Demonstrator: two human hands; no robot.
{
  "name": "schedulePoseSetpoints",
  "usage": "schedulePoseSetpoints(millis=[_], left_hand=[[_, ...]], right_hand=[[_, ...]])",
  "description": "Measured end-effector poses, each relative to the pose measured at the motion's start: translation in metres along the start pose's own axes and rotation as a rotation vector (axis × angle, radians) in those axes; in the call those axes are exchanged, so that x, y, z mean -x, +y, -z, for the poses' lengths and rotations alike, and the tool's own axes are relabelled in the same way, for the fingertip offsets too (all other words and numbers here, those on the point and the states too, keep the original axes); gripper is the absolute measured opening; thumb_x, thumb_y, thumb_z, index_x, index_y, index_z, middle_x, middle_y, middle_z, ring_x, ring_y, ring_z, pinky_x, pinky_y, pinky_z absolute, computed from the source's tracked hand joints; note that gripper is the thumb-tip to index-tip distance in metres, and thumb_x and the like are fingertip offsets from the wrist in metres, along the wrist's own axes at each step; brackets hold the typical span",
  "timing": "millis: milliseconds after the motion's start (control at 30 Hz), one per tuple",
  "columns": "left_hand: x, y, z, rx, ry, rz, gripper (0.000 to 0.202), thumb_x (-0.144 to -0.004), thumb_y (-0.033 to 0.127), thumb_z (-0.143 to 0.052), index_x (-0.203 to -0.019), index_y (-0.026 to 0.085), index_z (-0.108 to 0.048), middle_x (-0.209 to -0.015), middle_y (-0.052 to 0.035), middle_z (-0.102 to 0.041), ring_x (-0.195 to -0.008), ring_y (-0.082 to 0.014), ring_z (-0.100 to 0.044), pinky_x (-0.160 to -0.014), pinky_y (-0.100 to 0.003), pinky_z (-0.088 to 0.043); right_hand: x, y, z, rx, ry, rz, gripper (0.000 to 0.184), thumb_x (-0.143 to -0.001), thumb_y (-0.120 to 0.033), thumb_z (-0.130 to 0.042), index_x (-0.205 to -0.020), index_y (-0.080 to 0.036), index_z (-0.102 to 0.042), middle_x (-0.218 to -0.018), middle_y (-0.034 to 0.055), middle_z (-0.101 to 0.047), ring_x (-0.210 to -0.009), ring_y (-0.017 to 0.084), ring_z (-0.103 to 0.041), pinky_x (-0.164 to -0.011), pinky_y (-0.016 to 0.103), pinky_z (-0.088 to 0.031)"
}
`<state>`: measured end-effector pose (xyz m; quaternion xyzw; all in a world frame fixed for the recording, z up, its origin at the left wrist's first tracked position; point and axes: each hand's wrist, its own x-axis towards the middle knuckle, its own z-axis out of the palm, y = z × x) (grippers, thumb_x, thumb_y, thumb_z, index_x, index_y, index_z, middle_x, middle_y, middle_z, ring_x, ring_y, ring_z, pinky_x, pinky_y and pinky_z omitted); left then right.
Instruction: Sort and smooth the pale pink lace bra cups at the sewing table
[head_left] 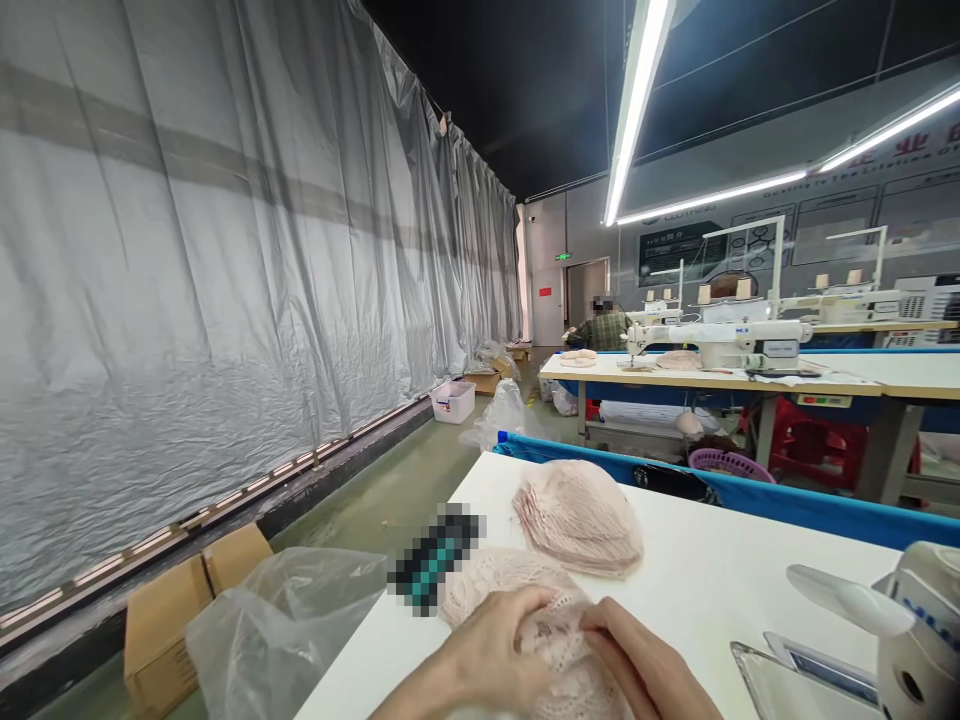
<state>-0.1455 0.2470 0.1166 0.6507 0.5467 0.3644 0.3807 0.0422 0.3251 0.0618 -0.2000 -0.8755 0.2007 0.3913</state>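
The lace piece (540,625) under both hands looks light, soft and floppy, likely to bunch or snag, so it is best pinched at its edge. The left hand (491,655) lies palm-down with fingers curled onto it; the right hand (637,660) pinches its near edge. It rests on the table (712,590), with a second lace stack (577,515) just beyond the hands.

Both hands (570,655) on lace piece (525,600)
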Motion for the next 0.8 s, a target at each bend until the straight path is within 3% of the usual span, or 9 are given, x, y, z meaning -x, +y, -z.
schedulePoseSetpoints(millis=[100,167,267,433,467,533,633,700,800], left_hand=[[0.001,-0.001,-0.013,-0.314,0.139,-0.059,0.037,-0.062,0.014,-0.060,-0.098,0.019,-0.060,-0.100,-0.0057,-0.062,-0.093,-0.0229,-0.054,-0.084,-0.032,-0.044],[-0.006,-0.003,-0.019,-0.405,0.251,-0.025,0.023,-0.069,0.010,-0.051,-0.091,0.018,-0.056,-0.093,-0.0063,-0.061,-0.090,-0.0225,-0.053,-0.084,-0.033,-0.042],[-0.016,0.005,-0.011,-0.394,0.343,-0.014,0.022,-0.076,0.005,-0.038,-0.085,0.019,-0.052,-0.077,-0.0017,-0.055,-0.078,-0.0187,-0.049,-0.077,-0.030,-0.040],[-0.003,0.063,0.030,-0.338,0.367,-0.156,0.014,-0.079,0.009,-0.040,-0.075,0.018,-0.049,-0.067,0.0042,-0.042,-0.067,-0.0126,-0.039,-0.067,-0.024,-0.033],[0.007,0.078,0.036,-0.321,0.357,-0.183,0.013,-0.081,0.012,-0.040,-0.076,0.018,-0.051,-0.067,0.0042,-0.043,-0.066,-0.0120,-0.039,-0.065,-0.023,-0.032],[0.033,0.104,0.038,-0.260,0.307,-0.217,0.014,-0.084,0.018,-0.041,-0.081,0.017,-0.055,-0.071,0.0034,-0.047,-0.066,-0.0110,-0.041,-0.062,-0.021,-0.033],[0.077,0.121,0.020,0.001,0.146,-0.200,0.021,-0.088,0.031,-0.048,-0.087,0.014,-0.062,-0.077,0.0009,-0.056,-0.070,-0.0112,-0.047,-0.062,-0.020,-0.037],[0.103,0.112,-0.003,0.148,0.056,-0.148,0.028,-0.089,0.039,-0.054,-0.092,0.014,-0.066,-0.081,-0.0009,-0.061,-0.076,-0.0134,-0.053,-0.067,-0.022,-0.040],[0.127,0.082,-0.040,0.254,0.020,-0.002,0.033,-0.088,0.049,-0.061,-0.097,0.018,-0.067,-0.086,-0.0017,-0.066,-0.080,-0.0172,-0.060,-0.069,-0.025,-0.047]], right_hand=[[-0.014,0.001,0.000,-0.075,0.029,-0.026,0.020,-0.104,-0.026,-0.034,-0.096,-0.026,-0.052,-0.084,0.0003,-0.066,-0.074,0.018,-0.065,-0.069,0.027,-0.052],[-0.022,0.001,0.001,-0.108,0.046,-0.035,0.017,-0.102,-0.028,-0.037,-0.100,-0.025,-0.054,-0.085,0.0014,-0.066,-0.075,0.019,-0.064,-0.069,0.029,-0.053],[-0.036,-0.003,0.007,-0.127,0.065,-0.039,0.022,-0.096,-0.028,-0.042,-0.114,-0.023,-0.055,-0.087,0.0031,-0.065,-0.074,0.020,-0.063,-0.068,0.032,-0.053],[-0.063,-0.050,0.036,-0.131,0.102,-0.035,0.027,-0.091,-0.031,-0.048,-0.114,-0.022,-0.057,-0.075,0.0003,-0.058,-0.068,0.022,-0.057,-0.069,0.038,-0.049],[-0.067,-0.065,0.044,-0.143,0.101,-0.032,0.029,-0.089,-0.033,-0.053,-0.115,-0.022,-0.058,-0.082,0.0021,-0.060,-0.072,0.022,-0.057,-0.070,0.038,-0.049],[-0.065,-0.095,0.060,-0.186,0.090,-0.027,0.040,-0.086,-0.034,-0.060,-0.125,-0.026,-0.054,-0.114,0.0075,-0.060,-0.094,0.024,-0.058,-0.078,0.037,-0.050],[-0.034,-0.130,0.073,-0.286,-0.007,-0.059,0.053,-0.086,-0.039,-0.064,-0.136,-0.031,-0.049,-0.130,0.0059,-0.059,-0.113,0.025,-0.058,-0.088,0.036,-0.052],[0.004,-0.143,0.071,-0.392,-0.109,-0.167,0.046,-0.091,-0.043,-0.060,-0.135,-0.033,-0.050,-0.114,0.0021,-0.068,-0.096,0.022,-0.066,-0.085,0.034,-0.055],[0.072,-0.152,0.058,-0.415,-0.074,-0.314,0.031,-0.091,-0.051,-0.061,-0.116,-0.032,-0.062,-0.086,-0.0008,-0.072,-0.078,0.023,-0.070,-0.071,0.032,-0.058]])
